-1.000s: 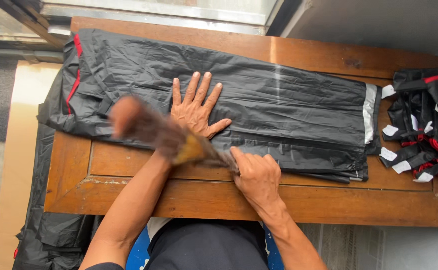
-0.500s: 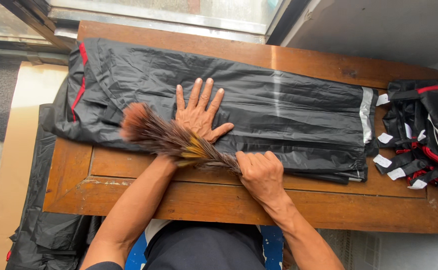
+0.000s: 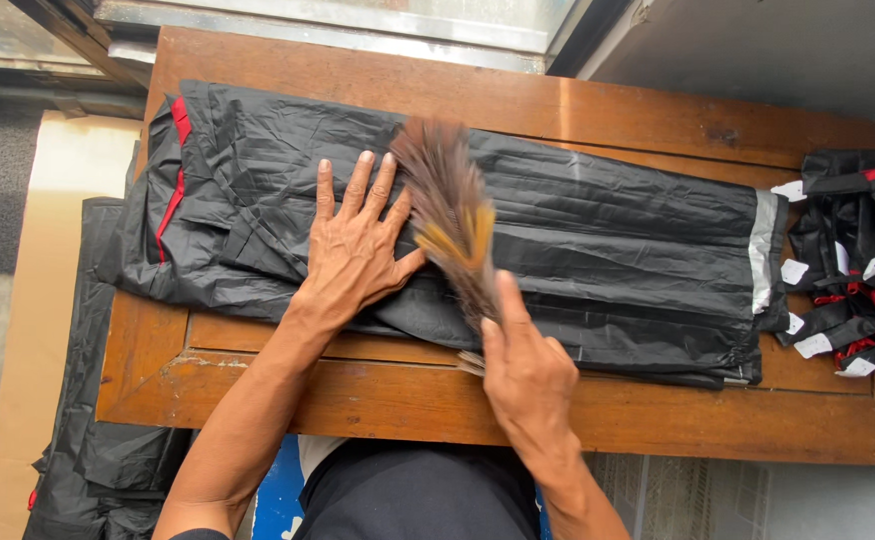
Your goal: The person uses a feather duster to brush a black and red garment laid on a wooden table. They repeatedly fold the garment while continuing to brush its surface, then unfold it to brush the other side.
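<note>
A black waterproof garment (image 3: 598,235) with red piping and a grey band lies folded lengthwise across a wooden table (image 3: 378,400). My left hand (image 3: 356,250) presses flat on it, fingers spread. My right hand (image 3: 524,372) grips the handle of a brown feather duster (image 3: 450,210), whose feathers point away from me over the garment, right beside my left thumb.
A pile of folded black garments with red trim and white tags (image 3: 858,270) sits at the table's right end. More black fabric (image 3: 98,440) hangs off the left side toward the floor. A window sill runs along the far edge.
The duster has swung from pointing left across my left forearm to pointing away from me, over the garment on the right of my left hand. My left hand stayed pressed flat.
</note>
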